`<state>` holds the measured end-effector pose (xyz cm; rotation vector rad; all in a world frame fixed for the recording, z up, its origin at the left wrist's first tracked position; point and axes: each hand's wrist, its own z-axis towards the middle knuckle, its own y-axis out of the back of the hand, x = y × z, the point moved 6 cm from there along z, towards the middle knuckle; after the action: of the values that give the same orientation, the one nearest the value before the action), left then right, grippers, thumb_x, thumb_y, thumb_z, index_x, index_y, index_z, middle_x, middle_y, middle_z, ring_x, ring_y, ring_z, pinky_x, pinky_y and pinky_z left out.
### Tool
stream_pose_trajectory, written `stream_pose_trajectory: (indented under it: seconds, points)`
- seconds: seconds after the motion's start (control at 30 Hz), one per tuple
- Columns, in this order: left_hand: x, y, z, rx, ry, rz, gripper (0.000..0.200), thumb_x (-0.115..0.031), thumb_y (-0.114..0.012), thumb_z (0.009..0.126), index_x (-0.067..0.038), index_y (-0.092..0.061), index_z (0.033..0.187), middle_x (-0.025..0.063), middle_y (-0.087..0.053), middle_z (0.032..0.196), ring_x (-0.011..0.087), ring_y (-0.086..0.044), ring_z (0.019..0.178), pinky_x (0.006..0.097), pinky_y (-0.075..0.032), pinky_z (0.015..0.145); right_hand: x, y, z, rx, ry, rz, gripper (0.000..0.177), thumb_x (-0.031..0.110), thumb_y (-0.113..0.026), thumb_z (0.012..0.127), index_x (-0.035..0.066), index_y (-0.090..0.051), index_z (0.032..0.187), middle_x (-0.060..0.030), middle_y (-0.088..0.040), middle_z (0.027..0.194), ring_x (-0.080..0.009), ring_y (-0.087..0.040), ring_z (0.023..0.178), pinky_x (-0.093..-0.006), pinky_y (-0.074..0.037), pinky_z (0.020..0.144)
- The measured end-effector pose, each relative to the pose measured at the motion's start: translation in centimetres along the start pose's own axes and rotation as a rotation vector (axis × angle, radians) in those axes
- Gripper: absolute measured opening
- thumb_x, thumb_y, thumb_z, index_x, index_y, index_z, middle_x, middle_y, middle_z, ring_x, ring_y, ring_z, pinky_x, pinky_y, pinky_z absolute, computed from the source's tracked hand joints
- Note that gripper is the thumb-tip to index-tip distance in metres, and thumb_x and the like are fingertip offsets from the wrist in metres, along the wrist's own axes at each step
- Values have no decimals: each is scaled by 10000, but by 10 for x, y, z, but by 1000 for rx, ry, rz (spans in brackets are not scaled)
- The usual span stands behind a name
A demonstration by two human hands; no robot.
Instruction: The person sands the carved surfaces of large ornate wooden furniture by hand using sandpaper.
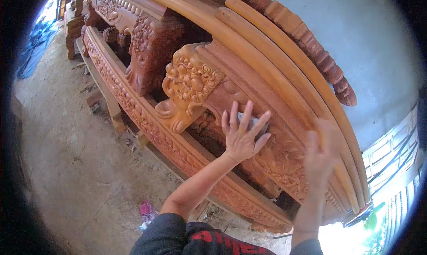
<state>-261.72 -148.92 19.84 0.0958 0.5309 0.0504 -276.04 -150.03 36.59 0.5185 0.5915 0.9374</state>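
- Working at a carved wooden piece of furniture (287,155) in the head view, a person in a dark, red-lettered top reaches both bare arms across the front.
- The left hand (242,141) is spread wide, palm toward the carving, over a small pale piece (254,121) visible between its fingers; whether that piece is gripped or only pressed cannot be told.
- The right hand (324,150), blurred, is raised near the long smooth rails (267,40); its exact grip and any contact cannot be told.
- The step in hand looks to be hand contact with the carved surface; moving the pale piece along it would call for flat fingers and pressure that follows the relief.
- Reddish-brown wood, dense with raised ornament, makes up most of the furniture; a lighter orange-tan carved leg (189,79) with rounded scrolls stands out beside the left hand.
- The furniture lies diagonally across the view, a carved lower rail (178,152) on its near side, with timber supports (106,99) beneath, above a dusty floor (80,166) and before a pale wall (378,54).
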Motion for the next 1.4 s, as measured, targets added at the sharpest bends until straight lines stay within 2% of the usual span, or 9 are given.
stream_pose_trajectory:
  seconds: [0.1, 0.23, 0.47, 0.57, 0.77, 0.9, 1.0, 1.17, 1.4]
  points:
    - [50, 15, 28, -140, 262, 97, 609, -478, -528, 941, -197, -442, 1475, 152, -190, 1608, 447, -124, 1454, 590, -92, 1142, -61, 41, 14, -259, 21, -236, 361, 187, -542, 987, 45, -555, 1319, -184, -576, 1286, -354, -509, 1229, -465, -373, 1045]
    - [52, 14, 34, -217, 375, 47, 646, -473, -536, 933, -160, -416, 1486, 181, -180, 1605, 461, -101, 1461, 610, -96, 1139, -126, 17, 15, -179, -69, -354, 388, 270, -458, 1023, 73, -548, 1344, -185, -563, 1310, -335, -504, 1235, -464, -341, 1066]
    - [-20, -18, -26, 48, -222, 6, 731, -653, -477, 897, -214, -425, 1479, 180, -254, 1587, 492, -163, 1454, 617, -79, 1147, -121, 10, 23, -56, -216, -256, 419, 295, -368, 1048, 76, -561, 1350, -159, -595, 1304, -314, -544, 1226, -414, -380, 1062]
    - [43, 6, 33, 16, 70, 82, 685, -545, -506, 924, -172, -407, 1489, 176, -232, 1597, 463, -137, 1469, 587, -64, 1158, -124, 10, 21, -71, -212, -275, 417, 299, -367, 1047, 86, -569, 1344, -148, -598, 1304, -305, -554, 1209, -412, -385, 1057]
    - [20, -2, 2, -106, 256, -52, 714, -481, -551, 905, -144, -371, 1508, 200, -213, 1593, 448, -93, 1478, 588, -64, 1162, -129, 10, 19, -64, -208, -302, 422, 316, -364, 1048, 101, -564, 1350, -129, -582, 1335, -306, -543, 1223, -421, -378, 1063]
    - [-74, -34, -77, 96, -165, -85, 668, -576, -557, 886, -332, -400, 1488, 165, -226, 1598, 451, -111, 1478, 615, -41, 1160, -131, 8, 19, -90, -168, -304, 403, 297, -388, 1042, 95, -564, 1343, -136, -601, 1300, -305, -539, 1211, -436, -359, 1052]
    - [-58, -34, -67, 108, -282, -46, 641, -579, -564, 883, -372, -413, 1471, 151, -234, 1600, 448, -112, 1478, 620, -30, 1159, -131, 9, 17, -100, -177, -272, 405, 302, -384, 1044, 97, -567, 1341, -135, -601, 1298, -308, -533, 1212, -440, -355, 1052]
    - [48, 10, 13, -178, 298, -13, 688, -405, -626, 881, -166, -408, 1488, 179, -219, 1592, 452, -146, 1456, 588, -80, 1160, -130, 10, 17, -96, -200, -320, 408, 327, -397, 1041, 113, -571, 1342, -130, -607, 1275, -311, -535, 1202, -442, -353, 1047]
    - [-19, -20, -43, -265, 489, 42, 720, -385, -551, 928, -66, -294, 1520, 201, -194, 1599, 458, -145, 1463, 572, -120, 1159, -132, 8, 14, -149, -119, -356, 396, 342, -419, 1037, 143, -582, 1337, -104, -623, 1246, -303, -546, 1183, -456, -368, 1025]
